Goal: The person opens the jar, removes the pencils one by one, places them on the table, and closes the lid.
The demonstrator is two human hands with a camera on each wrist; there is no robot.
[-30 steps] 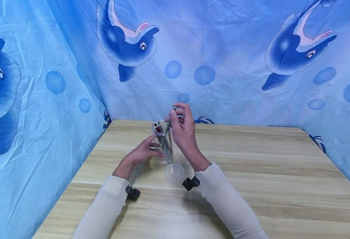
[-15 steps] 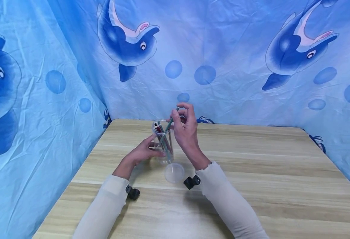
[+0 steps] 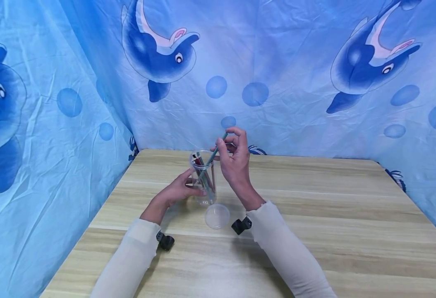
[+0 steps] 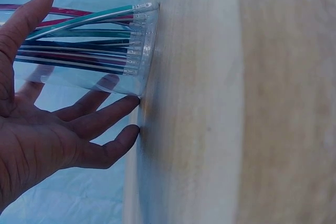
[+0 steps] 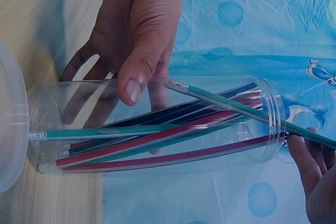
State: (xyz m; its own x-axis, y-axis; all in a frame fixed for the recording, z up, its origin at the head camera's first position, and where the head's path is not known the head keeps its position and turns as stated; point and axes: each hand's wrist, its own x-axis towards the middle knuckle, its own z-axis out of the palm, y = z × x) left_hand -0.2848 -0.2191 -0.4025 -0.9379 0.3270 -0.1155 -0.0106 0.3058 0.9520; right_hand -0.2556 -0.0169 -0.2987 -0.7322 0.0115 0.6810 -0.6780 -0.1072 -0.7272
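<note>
A clear plastic jar (image 3: 204, 199) stands upright on the table, with several striped pencils (image 5: 131, 142) inside, in green, red and dark colours. My left hand (image 3: 180, 188) holds it low from the left side, thumb (image 4: 23, 27) across one face and fingers round behind. At the jar's mouth, my right hand (image 3: 234, 159) pinches a green pencil (image 3: 215, 154) near its upper end. That pencil slants over the rim, and its metal-ferruled eraser end is still inside the jar, as the right wrist view shows.
A round translucent lid (image 3: 217, 216) lies on the wooden table (image 3: 315, 215) just in front of the jar. Blue dolphin-printed cloth (image 3: 277, 120) hangs behind the table and along its left side. Small black cameras (image 3: 165, 241) sit at both wrists.
My right hand has shifted a little to the right, and the green pencil in it leans further over the jar's rim. The left hand and jar have stayed in place.
</note>
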